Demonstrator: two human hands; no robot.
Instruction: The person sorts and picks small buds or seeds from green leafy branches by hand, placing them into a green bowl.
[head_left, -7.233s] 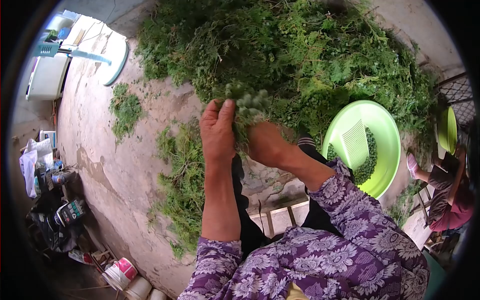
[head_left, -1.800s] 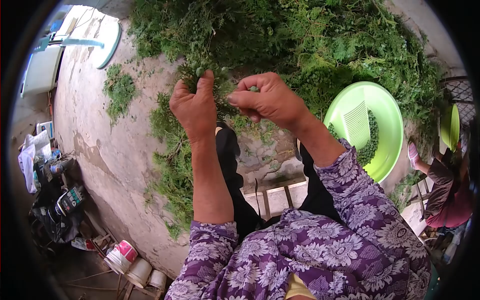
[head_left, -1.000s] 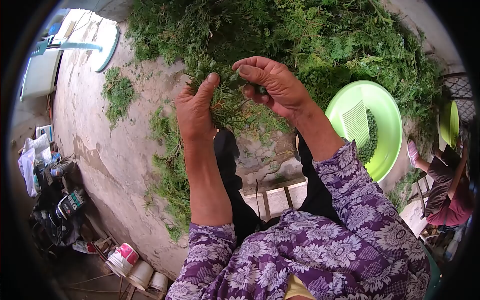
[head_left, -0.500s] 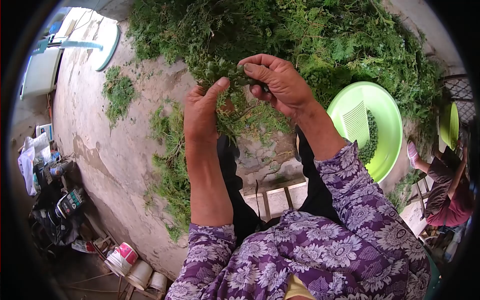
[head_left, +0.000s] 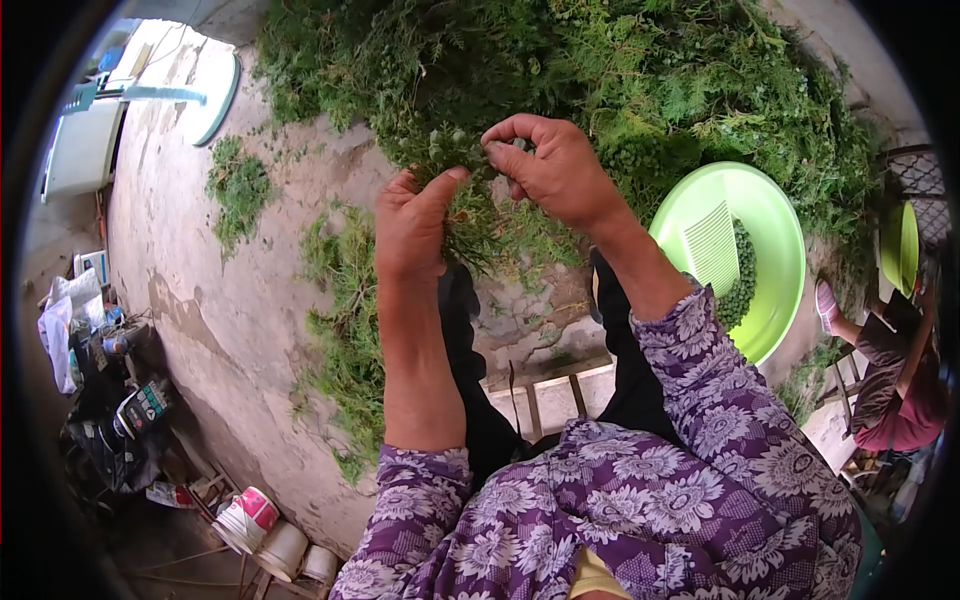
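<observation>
My left hand (head_left: 412, 225) is closed round a leafy green sprig (head_left: 447, 150) that bears small green cones, its thumb pressed along the stem. Just to the right, my right hand (head_left: 562, 170) is bent in a pinch at the sprig's edge, with small green cones partly visible between the fingers. Behind both hands lies a large heap of green branches (head_left: 690, 80). A light-green basin (head_left: 780, 290) stands right of my right forearm, holding many small green cones (head_left: 740, 285) on one side of a ribbed part.
Loose greenery (head_left: 350, 310) lies on the concrete floor (head_left: 200, 260) at left. White buckets (head_left: 282, 550) and a pile of bags (head_left: 110, 430) are at lower left. A round green-rimmed object (head_left: 215, 100) is at upper left. Another person (head_left: 895, 380) sits at far right.
My right hand has moved slightly down, its fingers curling in more tightly. My left hand has shifted a little right and down, still holding the sprig.
</observation>
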